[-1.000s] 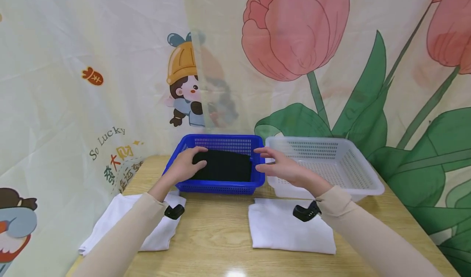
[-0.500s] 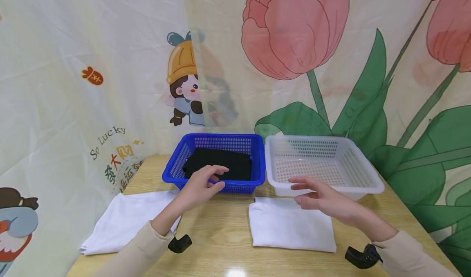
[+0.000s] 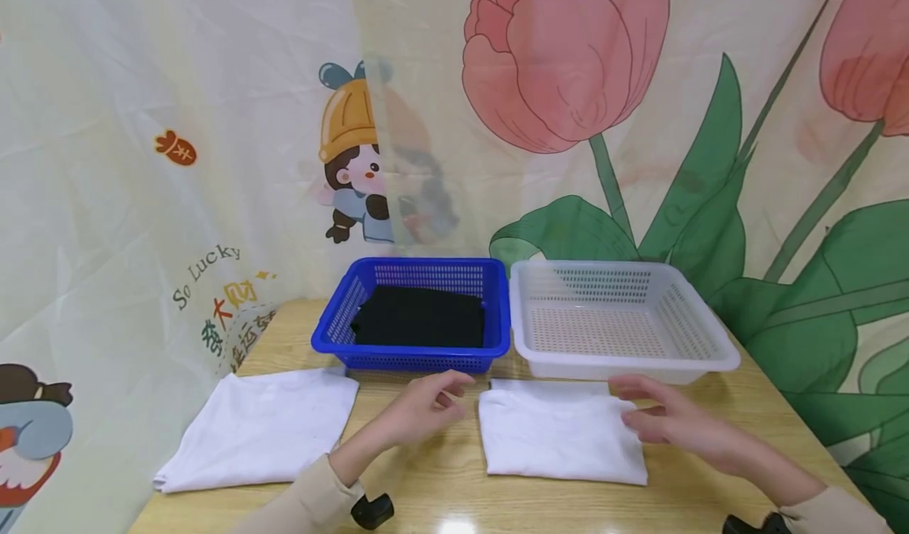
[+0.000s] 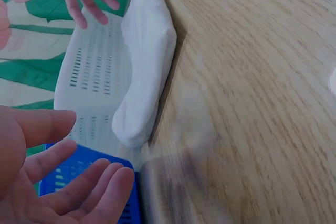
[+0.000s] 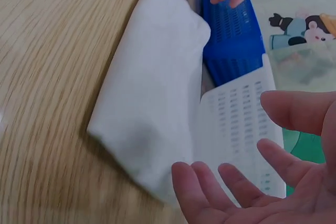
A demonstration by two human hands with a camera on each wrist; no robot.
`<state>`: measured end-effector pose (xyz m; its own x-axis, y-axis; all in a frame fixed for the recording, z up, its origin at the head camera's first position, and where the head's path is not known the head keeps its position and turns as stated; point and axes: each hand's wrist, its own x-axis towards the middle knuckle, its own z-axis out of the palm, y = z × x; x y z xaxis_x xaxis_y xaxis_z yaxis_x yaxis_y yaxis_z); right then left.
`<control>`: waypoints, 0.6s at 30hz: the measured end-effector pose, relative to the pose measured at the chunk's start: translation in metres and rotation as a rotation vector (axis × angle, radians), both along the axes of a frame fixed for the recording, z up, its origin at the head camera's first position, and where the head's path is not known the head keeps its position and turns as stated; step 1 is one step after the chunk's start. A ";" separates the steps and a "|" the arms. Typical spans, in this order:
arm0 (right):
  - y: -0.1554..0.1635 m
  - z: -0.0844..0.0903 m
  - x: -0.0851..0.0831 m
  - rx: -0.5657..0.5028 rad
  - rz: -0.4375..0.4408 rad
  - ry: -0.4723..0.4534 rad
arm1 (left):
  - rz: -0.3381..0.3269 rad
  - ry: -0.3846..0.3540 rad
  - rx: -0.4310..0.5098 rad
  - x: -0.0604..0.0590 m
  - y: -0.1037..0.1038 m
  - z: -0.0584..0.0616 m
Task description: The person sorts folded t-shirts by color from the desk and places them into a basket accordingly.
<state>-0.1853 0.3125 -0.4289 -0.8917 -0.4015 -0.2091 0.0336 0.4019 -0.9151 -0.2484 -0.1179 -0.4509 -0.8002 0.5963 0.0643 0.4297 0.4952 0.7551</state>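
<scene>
A folded white cloth (image 3: 564, 435) lies on the table between my two hands. My left hand (image 3: 424, 409) hovers just left of it, fingers relaxed and holding nothing. On the other side, my right hand (image 3: 685, 420) hangs at the cloth's right edge, its fingers loosely bent and apart; whether it touches the cloth I cannot tell. In the right wrist view the white cloth (image 5: 149, 77) lies beyond my spread fingers (image 5: 236, 182). Folded black fabric (image 3: 419, 317) lies in the blue basket (image 3: 412, 358) behind.
To the right of the blue basket stands a white basket (image 3: 625, 367) with nothing in it. A second white cloth (image 3: 263, 423) lies at the left on the wooden table (image 3: 426, 487). A printed curtain (image 3: 248, 84) hangs close behind the baskets.
Both hands have come back from the blue basket toward the near side and moved right, to either side of the folded white cloth. The black fabric stays in the blue basket.
</scene>
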 end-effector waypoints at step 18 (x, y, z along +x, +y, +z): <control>0.020 -0.019 -0.002 0.017 -0.103 -0.216 | -0.032 -0.291 -0.030 0.000 0.029 -0.010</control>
<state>-0.1873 0.3329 -0.4479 -0.8616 -0.3055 -0.4054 0.2696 0.4013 -0.8754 -0.2488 -0.0892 -0.4607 -0.7633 0.6196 -0.1830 0.2131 0.5089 0.8340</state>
